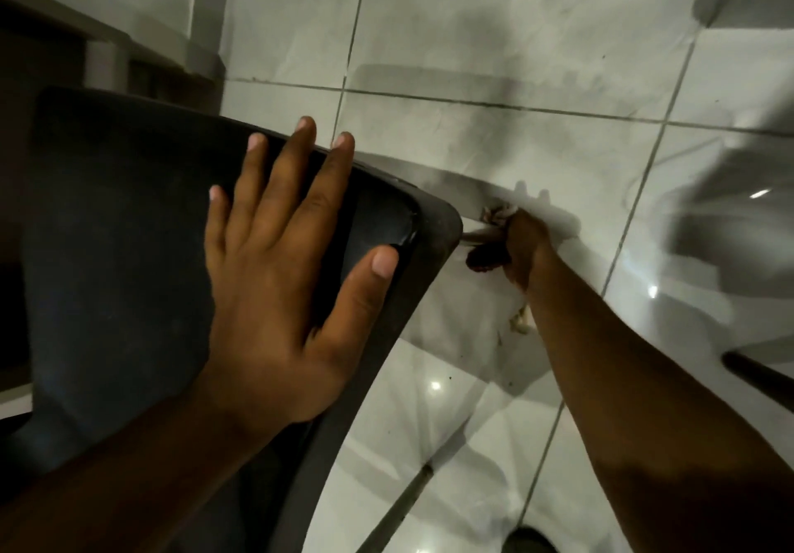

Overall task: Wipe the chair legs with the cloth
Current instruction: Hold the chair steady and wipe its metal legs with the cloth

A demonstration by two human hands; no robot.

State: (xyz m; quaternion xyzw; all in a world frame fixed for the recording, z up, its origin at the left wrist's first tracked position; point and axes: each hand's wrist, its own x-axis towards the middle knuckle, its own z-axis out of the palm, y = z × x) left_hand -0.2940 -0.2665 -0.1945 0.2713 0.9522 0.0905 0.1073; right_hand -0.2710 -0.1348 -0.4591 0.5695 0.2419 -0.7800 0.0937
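Left hand (279, 260) flat, open on chair (120, 230) seat | right hand (522, 247) clenched around cloth (500, 213) on chair leg (481, 235) below corner | risk — chair tipping if bracing slackens — cloth slipping off leg

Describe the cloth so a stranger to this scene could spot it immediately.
Start at the dark chair seat that the left hand presses flat. Past the seat's right corner, the right hand reaches low toward the tiled floor. The cloth is the pale crumpled bit bunched in that fist, a scrap also poking out below the wrist.
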